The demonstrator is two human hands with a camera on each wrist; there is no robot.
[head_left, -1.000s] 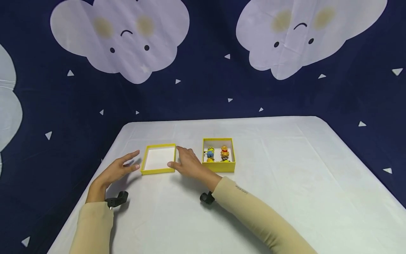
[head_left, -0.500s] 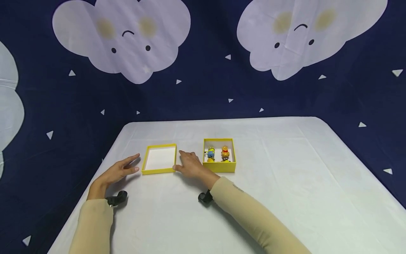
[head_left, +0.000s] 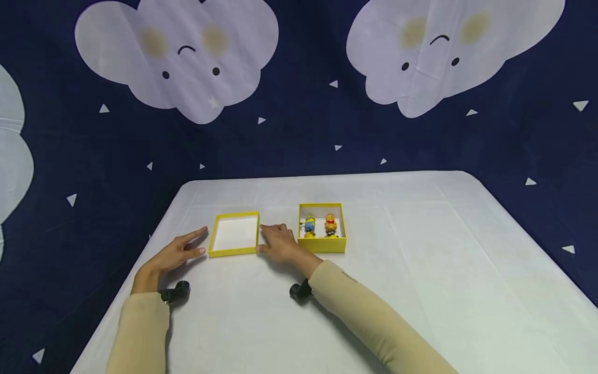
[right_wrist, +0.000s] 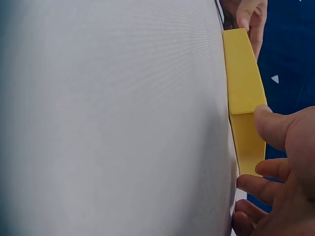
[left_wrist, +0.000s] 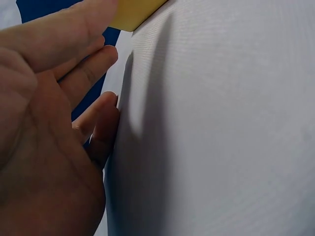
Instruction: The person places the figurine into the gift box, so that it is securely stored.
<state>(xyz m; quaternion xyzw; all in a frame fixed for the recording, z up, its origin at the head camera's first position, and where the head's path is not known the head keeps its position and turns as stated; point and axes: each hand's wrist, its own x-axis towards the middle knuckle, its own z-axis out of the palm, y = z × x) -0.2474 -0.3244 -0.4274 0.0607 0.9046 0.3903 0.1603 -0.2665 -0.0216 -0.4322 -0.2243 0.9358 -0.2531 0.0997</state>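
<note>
A shallow yellow lid [head_left: 233, 252] with a white inside lies hollow side up on the white table. My right hand [head_left: 280, 244] is at its right side. In the right wrist view the thumb rests at the corner of the lid [right_wrist: 243, 71], the other fingers spread along the side wall. My left hand [head_left: 173, 253] stands just left of the lid, thumb and fingers apart and holding nothing. In the left wrist view only a yellow corner of the lid [left_wrist: 135, 14] shows beyond the fingers.
Right of the lid stands a deeper open yellow box [head_left: 322, 246]. Inside are small toy figures, among them a blue and yellow one [head_left: 310, 225] and an orange bear in red [head_left: 330, 223]. Behind the table [head_left: 420, 259] hangs a dark blue cloth [head_left: 308, 140] with clouds.
My right hand has drawn slightly back toward me along the lid's right side, its thumb shifting off the lid's inside to the edge. The left hand and the lid have barely moved.
</note>
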